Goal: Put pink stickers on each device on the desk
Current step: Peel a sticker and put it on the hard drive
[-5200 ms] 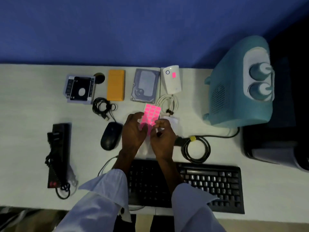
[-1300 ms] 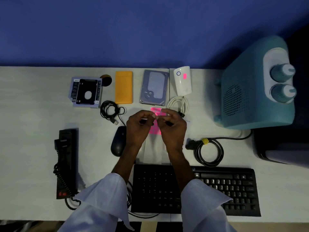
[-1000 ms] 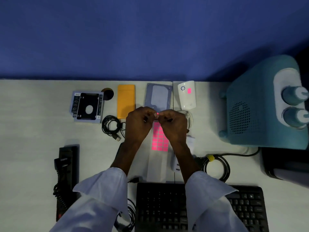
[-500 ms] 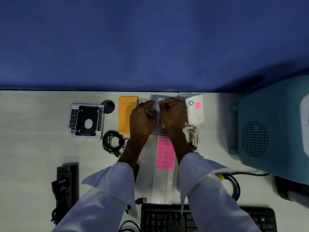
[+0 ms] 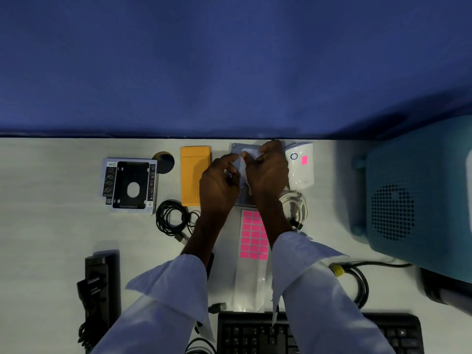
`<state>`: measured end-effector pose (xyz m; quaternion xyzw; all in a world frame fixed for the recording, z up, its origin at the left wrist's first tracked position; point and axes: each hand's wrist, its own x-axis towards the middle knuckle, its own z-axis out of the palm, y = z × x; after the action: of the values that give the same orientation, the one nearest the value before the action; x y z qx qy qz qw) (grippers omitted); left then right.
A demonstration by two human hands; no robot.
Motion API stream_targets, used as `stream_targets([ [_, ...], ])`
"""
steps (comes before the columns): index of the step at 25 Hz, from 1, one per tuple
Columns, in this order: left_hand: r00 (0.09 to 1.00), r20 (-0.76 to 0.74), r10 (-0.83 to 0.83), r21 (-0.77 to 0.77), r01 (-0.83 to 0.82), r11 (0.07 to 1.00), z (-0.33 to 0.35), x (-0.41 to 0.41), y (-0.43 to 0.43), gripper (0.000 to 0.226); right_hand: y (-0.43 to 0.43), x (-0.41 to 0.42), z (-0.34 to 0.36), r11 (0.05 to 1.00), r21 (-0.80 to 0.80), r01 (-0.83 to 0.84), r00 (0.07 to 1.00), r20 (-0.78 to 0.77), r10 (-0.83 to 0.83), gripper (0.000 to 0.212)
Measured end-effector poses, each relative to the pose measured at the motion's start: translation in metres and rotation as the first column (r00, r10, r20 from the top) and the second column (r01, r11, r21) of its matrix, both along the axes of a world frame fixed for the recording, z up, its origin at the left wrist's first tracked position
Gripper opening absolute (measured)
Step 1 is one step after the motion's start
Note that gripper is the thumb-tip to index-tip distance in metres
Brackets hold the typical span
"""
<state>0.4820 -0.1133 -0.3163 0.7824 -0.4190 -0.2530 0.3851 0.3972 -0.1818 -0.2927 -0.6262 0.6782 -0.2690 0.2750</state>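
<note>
Both my hands are over the grey hard drive (image 5: 236, 149) at the back of the desk. My right hand (image 5: 268, 172) pinches a small pink sticker (image 5: 244, 155) at its thumb tip, right on the drive's white label. Just left of it, my left hand (image 5: 219, 182) hovers with curled fingers and holds nothing. The pink sticker sheet (image 5: 252, 233) lies flat on the desk between my forearms. A white device (image 5: 300, 172) to the right carries a pink sticker (image 5: 304, 159). An orange device (image 5: 195, 175) and a drive caddy (image 5: 130, 185) lie to the left, with no sticker visible.
A coiled black cable (image 5: 173, 218) and a black power strip (image 5: 102, 290) lie at left. A white cable (image 5: 296, 205), a teal appliance (image 5: 419, 190) and a black cable coil (image 5: 357, 282) are at right. A keyboard (image 5: 319, 333) sits at the front edge.
My hands peeled one sticker off the sheet, left the sheet on the desk and carried the sticker back to the hard drive. My left hand has since drawn slightly away from it.
</note>
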Motion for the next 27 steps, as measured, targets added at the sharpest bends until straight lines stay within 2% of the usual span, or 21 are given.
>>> stream_targets([
  [2,1.000,0.028,0.002,-0.016,-0.001,1.000,0.003,-0.001,0.002,0.028,0.000,0.002,-0.002,1.000,-0.002,-0.005,0.999,0.039,0.005,0.045],
  [5,0.999,-0.034,-0.005,-0.009,0.004,1.000,0.010,-0.002,0.009,0.038,0.006,-0.001,0.000,0.999,-0.028,-0.039,0.996,0.081,0.041,0.035],
  [10,1.000,-0.018,0.003,-0.060,-0.004,0.998,0.026,-0.021,0.056,0.030,0.064,-0.037,0.007,0.999,-0.032,-0.022,0.966,0.255,0.030,0.018],
  [13,0.999,-0.035,0.020,-0.009,-0.021,1.000,0.033,-0.048,0.094,0.040,0.119,-0.065,0.012,1.000,0.015,0.001,0.967,0.256,-0.005,0.015],
  [16,0.996,-0.087,0.006,0.049,-0.001,0.999,0.032,-0.071,0.127,0.029,0.168,-0.088,0.011,0.999,0.050,-0.001,0.962,0.273,-0.012,0.012],
  [20,0.998,0.029,0.049,0.134,-0.053,0.990,0.031,-0.094,0.173,0.031,0.220,-0.112,0.009,0.998,0.046,-0.044,0.971,0.236,0.032,0.025],
  [27,0.988,0.065,0.142,0.233,-0.153,0.960,0.036,-0.121,0.208,0.035,0.253,-0.127,0.010,0.972,0.182,-0.148,0.979,0.168,0.118,0.038],
])
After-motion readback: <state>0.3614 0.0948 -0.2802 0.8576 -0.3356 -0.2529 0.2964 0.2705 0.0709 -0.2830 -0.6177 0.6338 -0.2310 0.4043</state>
